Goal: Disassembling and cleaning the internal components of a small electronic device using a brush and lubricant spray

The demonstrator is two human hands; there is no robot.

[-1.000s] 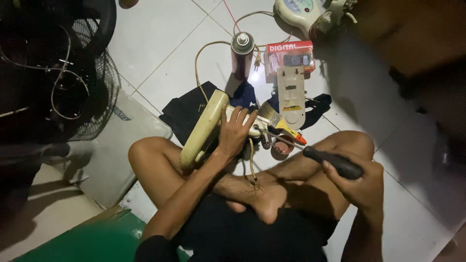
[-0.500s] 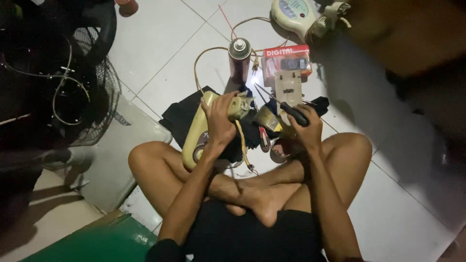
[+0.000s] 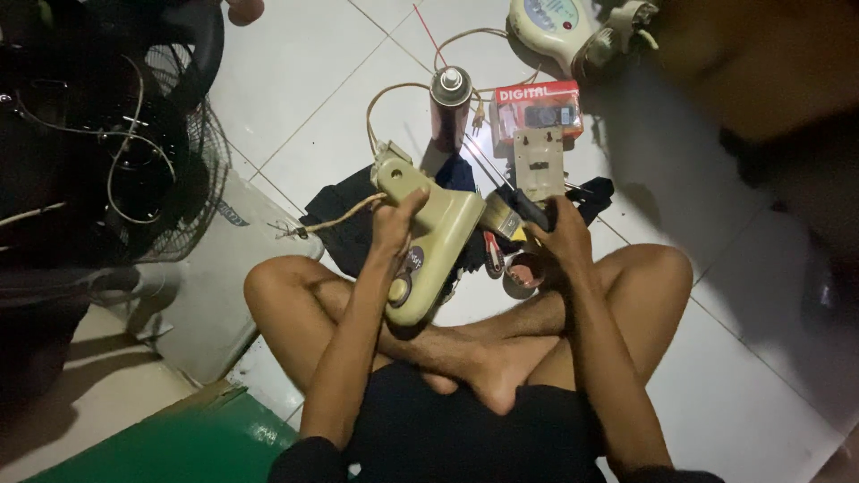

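I sit cross-legged on a tiled floor. My left hand (image 3: 394, 225) grips a beige plastic fan housing (image 3: 428, 246) with a knob near its lower end, holding it tilted above my left shin. A cord (image 3: 333, 221) trails from its top toward the left. My right hand (image 3: 560, 240) is closed on the black handle of a small paintbrush (image 3: 503, 215). The bristles point left and sit right beside the housing's upper right edge.
Ahead lie a black cloth (image 3: 344, 219), a spray can (image 3: 450, 97), a red box (image 3: 537, 109), a beige plate (image 3: 538, 163) and a tape roll (image 3: 523, 274). A white control base (image 3: 550, 22) is at the top, a wire fan grille (image 3: 134, 156) on the left, and a green surface (image 3: 179, 445) at the lower left.
My right hand swung from my right knee to the middle, bringing the black-handled brush up to the housing. My left hand lifted and turned the beige housing toward me.
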